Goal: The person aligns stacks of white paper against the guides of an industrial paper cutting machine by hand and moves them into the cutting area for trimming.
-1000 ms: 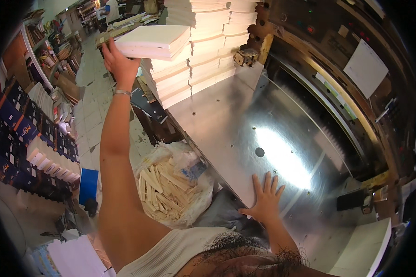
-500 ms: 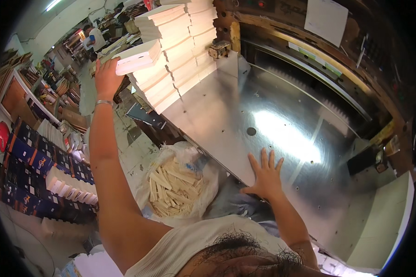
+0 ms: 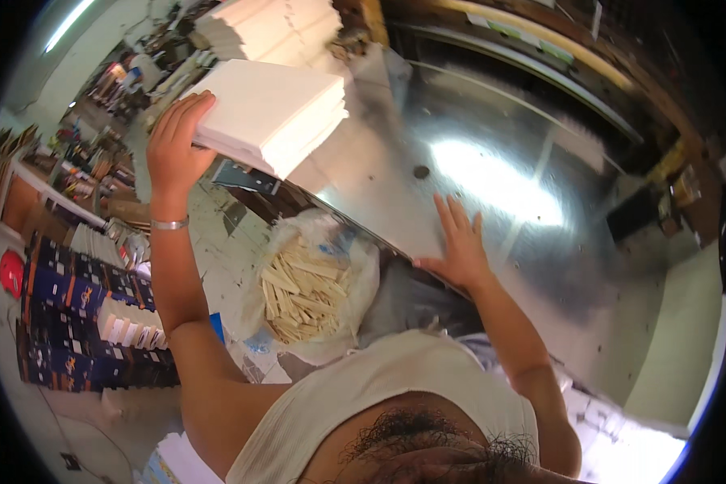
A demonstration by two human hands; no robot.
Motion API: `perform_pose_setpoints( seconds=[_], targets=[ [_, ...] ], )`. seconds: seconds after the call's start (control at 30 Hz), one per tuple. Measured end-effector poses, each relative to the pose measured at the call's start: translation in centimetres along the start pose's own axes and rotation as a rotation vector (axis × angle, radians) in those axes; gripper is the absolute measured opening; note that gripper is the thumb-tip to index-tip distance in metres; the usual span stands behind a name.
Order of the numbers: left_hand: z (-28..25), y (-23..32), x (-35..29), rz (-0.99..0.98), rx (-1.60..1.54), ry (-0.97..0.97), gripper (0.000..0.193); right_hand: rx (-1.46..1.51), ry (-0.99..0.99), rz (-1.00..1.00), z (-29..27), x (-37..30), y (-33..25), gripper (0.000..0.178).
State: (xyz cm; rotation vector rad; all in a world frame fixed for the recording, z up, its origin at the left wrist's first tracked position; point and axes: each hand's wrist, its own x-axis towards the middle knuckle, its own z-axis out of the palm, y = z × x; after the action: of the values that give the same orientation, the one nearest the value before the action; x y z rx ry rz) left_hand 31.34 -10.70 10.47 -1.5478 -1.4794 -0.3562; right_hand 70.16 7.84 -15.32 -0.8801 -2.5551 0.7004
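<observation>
My left hand [image 3: 179, 139] grips the left edge of a thick block of white paper [image 3: 260, 105], thumb below and fingers over the top. The block is held up at the near left, in front of the tall paper stacks [image 3: 274, 28]. Its layers fan slightly apart at the right corner. My right hand [image 3: 458, 246] rests with fingers spread on the near edge of a shiny metal table [image 3: 379, 189], holding nothing. A small round hole shows in the metal just beyond its fingertips.
Below the table edge sits a clear plastic bag [image 3: 363, 282] full of pale paper offcuts [image 3: 302, 290]. Dark printed boxes [image 3: 73, 282] are piled at the left, near a red cap [image 3: 11, 273]. A pale side wall [image 3: 661, 347] bounds the table at right. Another person [image 3: 143, 71] stands far back.
My left hand has brought the paper block off the stack, toward me and to the right. The right hand stays spread at the table edge. The view has shifted.
</observation>
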Motion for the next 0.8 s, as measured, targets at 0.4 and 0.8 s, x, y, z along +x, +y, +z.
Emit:
perform_pose_setpoints(
  seconds=[0.4,0.8],
  targets=[
    [7.8,20.3,3.8,0.327,-0.764,-0.185,0.057,0.025,0.686,-0.246,-3.4,-5.8,1.3,0.093],
    [10.2,29.0,6.1,0.257,-1.011,-0.742,0.075,0.084,0.435,0.281,-4.9,-12.5,6.8,0.067]
  ],
)
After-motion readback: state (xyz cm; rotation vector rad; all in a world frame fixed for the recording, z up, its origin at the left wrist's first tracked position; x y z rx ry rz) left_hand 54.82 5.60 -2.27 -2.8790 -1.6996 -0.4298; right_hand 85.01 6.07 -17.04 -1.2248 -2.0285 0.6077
